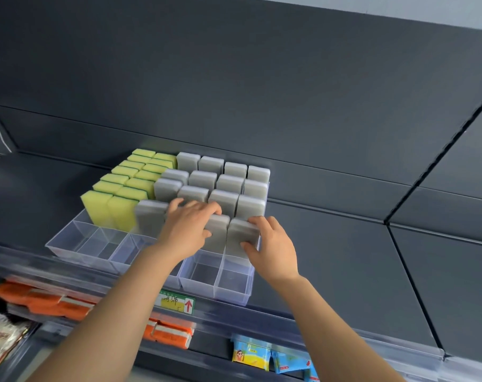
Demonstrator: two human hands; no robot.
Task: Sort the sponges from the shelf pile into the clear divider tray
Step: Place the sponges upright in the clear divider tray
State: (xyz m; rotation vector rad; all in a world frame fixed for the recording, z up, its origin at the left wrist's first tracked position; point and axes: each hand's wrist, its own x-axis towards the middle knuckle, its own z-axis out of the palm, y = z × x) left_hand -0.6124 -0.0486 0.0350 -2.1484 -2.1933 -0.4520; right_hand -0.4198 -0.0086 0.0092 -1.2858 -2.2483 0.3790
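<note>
A grey sponge (242,232) is gripped by the right hand (273,249); just left of it, a second sponge (219,239) is gripped by the left hand (189,227), in the divider tray (231,288).

Light: soft, even, moderately bright; shadows faint. Glare: pale sheen on tray (69,238) walls. Focus: sponges (234,172) sharp at centre; rail (41,266) and packets (41,299) at lower left smeared by blur. Distortion: lines of shelf (344,244) bow near edges.
</note>
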